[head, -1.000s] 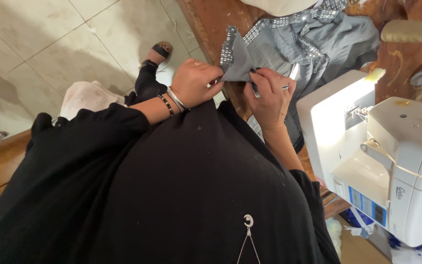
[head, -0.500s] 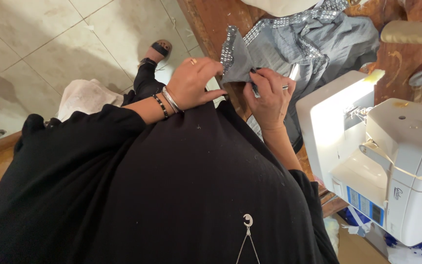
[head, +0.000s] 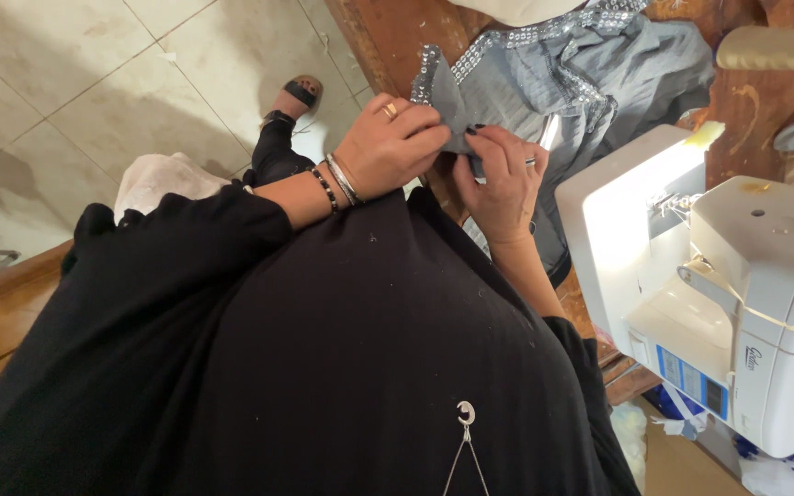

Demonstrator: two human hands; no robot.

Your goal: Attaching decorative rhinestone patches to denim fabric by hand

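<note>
At a wooden table's edge [head: 388,41], left hand [head: 392,147] and right hand [head: 503,174] pinch grey sequinned fabric [head: 526,87] taut beside a white sewing machine [head: 719,276].

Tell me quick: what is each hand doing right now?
Left hand: closed, pinching the grey fabric.
Right hand: closed on the same fabric.

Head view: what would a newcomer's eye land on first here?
Both hands meet at centre top, the left hand and right hand pinching a corner of grey sequin-edged fabric spread over the wooden table. A white sewing machine fills the right side.
</note>
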